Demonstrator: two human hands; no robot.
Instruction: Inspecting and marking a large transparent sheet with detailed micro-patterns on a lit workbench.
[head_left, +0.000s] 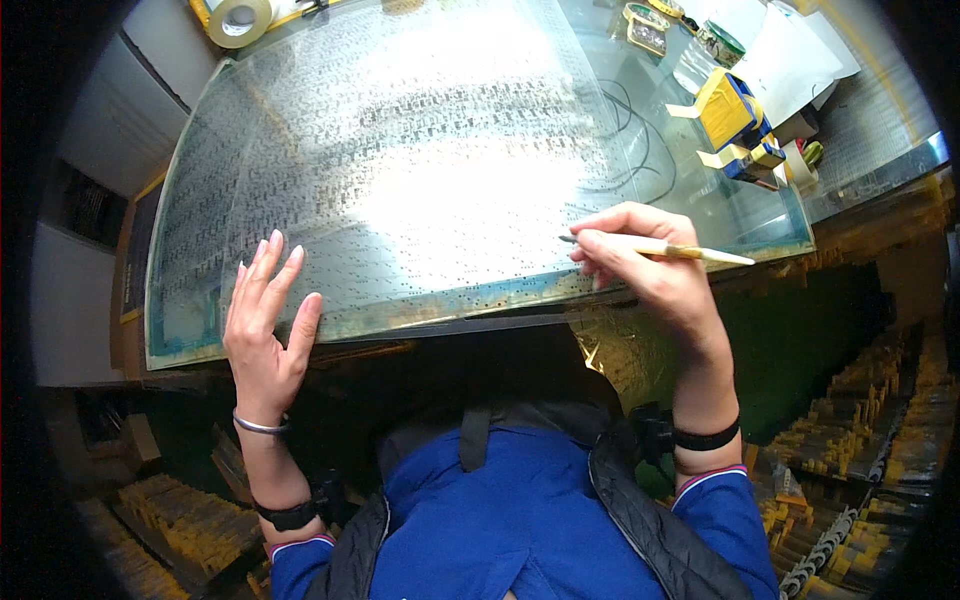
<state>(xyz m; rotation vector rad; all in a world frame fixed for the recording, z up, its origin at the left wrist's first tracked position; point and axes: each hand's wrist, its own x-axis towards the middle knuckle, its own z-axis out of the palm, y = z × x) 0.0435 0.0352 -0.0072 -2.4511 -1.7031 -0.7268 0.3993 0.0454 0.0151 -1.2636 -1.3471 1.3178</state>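
My right hand pinches a thin pale-handled brush between thumb and fingers. Its dark tip points left, just over the lower right part of a large see-through sheet with rows of small dark marks. Whether the tip touches the sheet I cannot tell. With fingers apart, my left hand lies flat at the sheet's lower left and holds nothing. Under the sheet is a glass tabletop, lit so brightly in the middle that the marks wash out there.
On the right stands a yellow and blue tape dispenser with strips of tape sticking out. Behind it are a green-rimmed jar and white papers. A thin black cord curls across the glass. A tape roll sits at the far left.
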